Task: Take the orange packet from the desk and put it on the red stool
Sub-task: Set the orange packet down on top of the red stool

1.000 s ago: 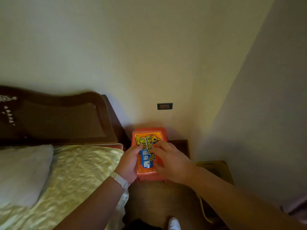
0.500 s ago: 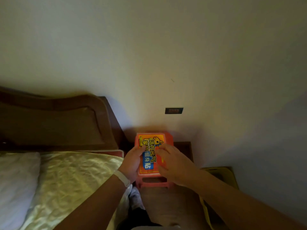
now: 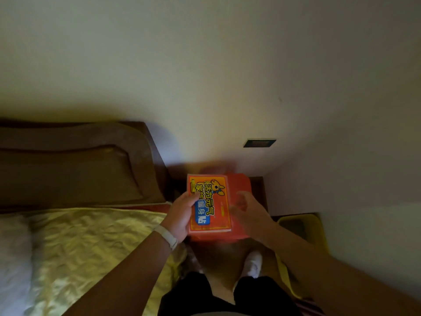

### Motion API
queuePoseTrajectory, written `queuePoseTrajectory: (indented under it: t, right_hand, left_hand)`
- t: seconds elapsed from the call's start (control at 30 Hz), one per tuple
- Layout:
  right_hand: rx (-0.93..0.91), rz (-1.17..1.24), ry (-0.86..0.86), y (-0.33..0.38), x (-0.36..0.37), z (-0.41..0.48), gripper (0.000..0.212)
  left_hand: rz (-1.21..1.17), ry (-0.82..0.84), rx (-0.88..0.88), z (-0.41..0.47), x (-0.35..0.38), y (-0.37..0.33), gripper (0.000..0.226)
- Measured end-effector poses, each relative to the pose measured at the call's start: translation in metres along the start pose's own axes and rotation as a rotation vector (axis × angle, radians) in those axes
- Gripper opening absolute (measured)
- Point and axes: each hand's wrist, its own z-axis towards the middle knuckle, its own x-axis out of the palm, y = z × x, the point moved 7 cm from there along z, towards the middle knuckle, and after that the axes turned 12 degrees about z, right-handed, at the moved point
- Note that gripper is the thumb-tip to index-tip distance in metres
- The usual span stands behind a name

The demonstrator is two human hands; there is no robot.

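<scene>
The orange packet (image 3: pixel 210 201), printed with yellow characters, a cartoon animal and a blue label, lies over the left part of the red stool (image 3: pixel 240 185) between the bed and the wall. My left hand (image 3: pixel 182 215), with a white wristband, grips the packet's left edge, thumb on top. My right hand (image 3: pixel 248 210) hovers just right of the packet with fingers spread, off the packet and above the stool's right side. Whether the packet rests flat on the stool or is held slightly above it is unclear.
A bed with a yellow-green cover (image 3: pixel 91 247), a white pillow (image 3: pixel 11 258) and a dark wooden headboard (image 3: pixel 79 165) fills the left. A yellow bin (image 3: pixel 303 226) stands right of the stool. A wall socket (image 3: pixel 259 143) sits above. My feet in white socks (image 3: pixel 252 263) are below the stool.
My right hand has lifted off the packet and opened to the right. The left hand keeps hold of the packet's left edge. The camera tilted further down over the stool.
</scene>
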Motion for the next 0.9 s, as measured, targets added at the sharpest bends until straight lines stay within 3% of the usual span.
queuePoseTrajectory:
  t: [0.17,0.27,0.4,0.53,0.63,0.77,0.9]
  right_hand:
    - [0.179,0.206,0.018,-0.024,0.009,0.042,0.056]
    - [0.220,0.316,0.129,-0.017,0.016,0.055,0.024]
    - [0.247,0.390,0.205,-0.021,0.012,0.087,0.010]
    - [0.237,0.268,0.169,-0.043,0.003,0.128,0.014]
    - [0.259,0.222,0.144,-0.065,0.008,0.154,0.012]
    - [0.283,0.216,0.113,-0.098,0.019,0.182,0.028]
    - [0.287,0.210,0.098,-0.129,0.028,0.213,0.019]
  left_hand:
    - [-0.015,-0.011,-0.026,0.024,0.000,-0.002,0.033]
    - [-0.049,-0.011,-0.027,0.034,0.007,-0.005,0.032]
    - [-0.069,-0.010,-0.020,0.055,0.018,-0.007,0.024]
    - [-0.008,-0.007,-0.038,0.093,0.025,0.004,0.020]
    - [0.050,-0.034,-0.069,0.121,0.026,0.019,0.029]
    - [0.303,-0.166,-0.087,0.161,0.008,0.043,0.035]
    - [0.664,-0.342,-0.089,0.195,-0.005,0.053,0.027]
